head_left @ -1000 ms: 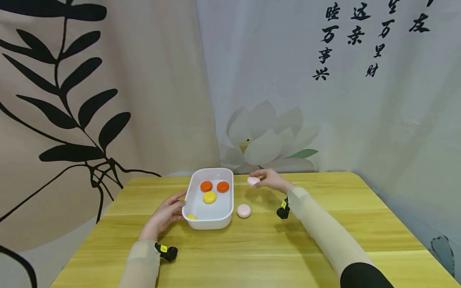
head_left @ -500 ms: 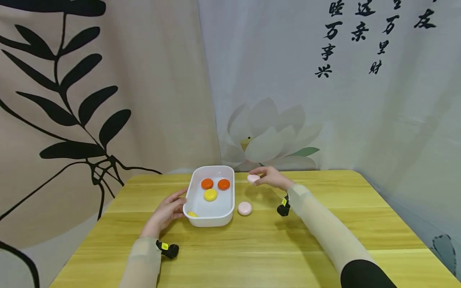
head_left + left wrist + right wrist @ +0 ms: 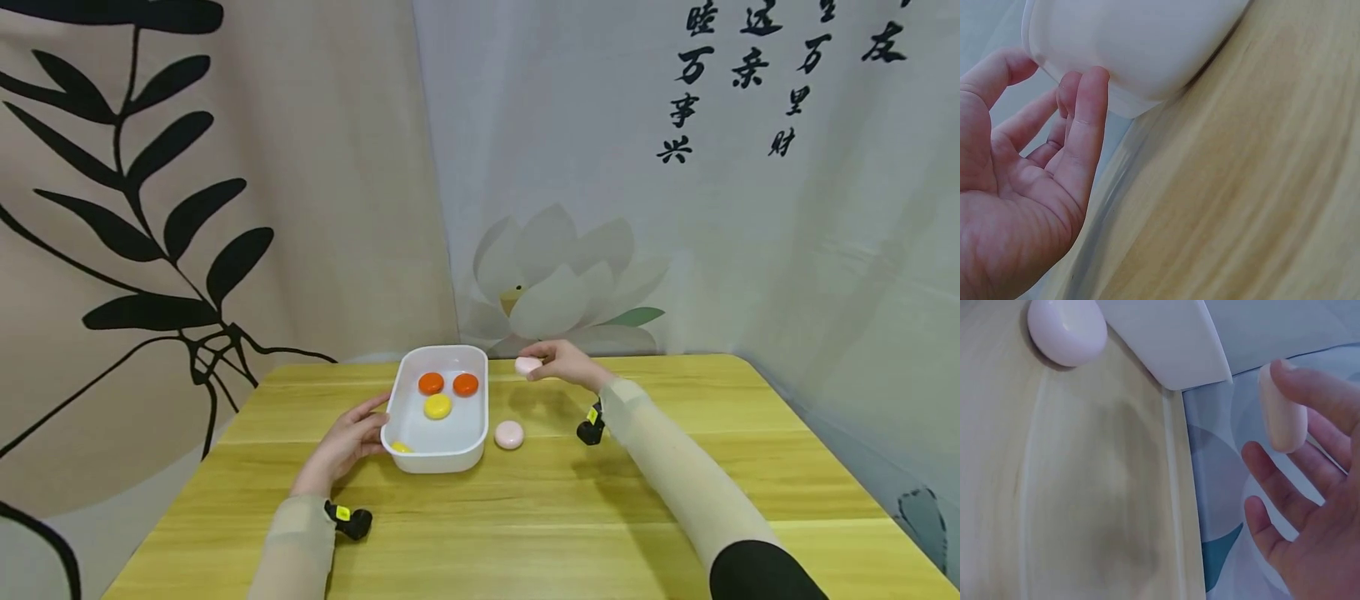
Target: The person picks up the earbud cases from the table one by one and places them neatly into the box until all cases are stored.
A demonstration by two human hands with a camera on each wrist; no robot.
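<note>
A white plastic box stands on the table toward its far edge. My left hand holds the box's left side, fingertips against the wall and rim. Inside lie two orange discs, a yellow disc and a partly hidden yellow piece in the near left corner. Right of the box, my right hand pinches a pink rounded disc above the table, thumb on one face, with the lower fingers spread apart. A second pink disc lies on the table beside the box's right wall.
The wooden table ends just behind the box, against a printed curtain with leaves, a flower and written characters. Black wrist cameras hang from both forearms.
My right hand has risen slightly with the pink disc in its fingers. The left hand stays on the box. The whole head view has shifted a little upward.
</note>
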